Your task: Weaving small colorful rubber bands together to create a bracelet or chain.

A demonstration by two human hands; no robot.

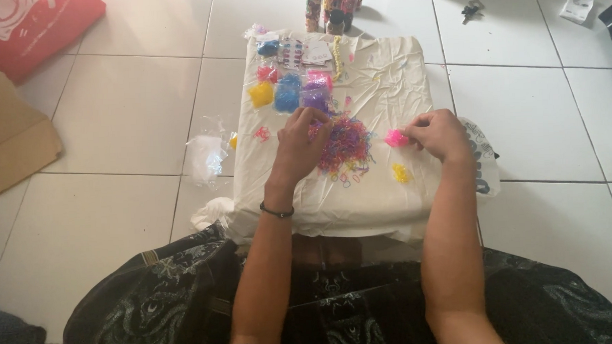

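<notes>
Head view: left hand (300,146) fingers bunched, tips dipping into the mixed loom-band pile (342,147) mid-cloth on the counter (388,203). Right hand (440,135) sits right of pile, pinched shut on pink band clump (396,139); yellow bands (402,173) lie just below it.

Multicoloured band pile (342,147), pink clump (396,138), yellow clump (401,173), cream cloth (384,81).
</notes>
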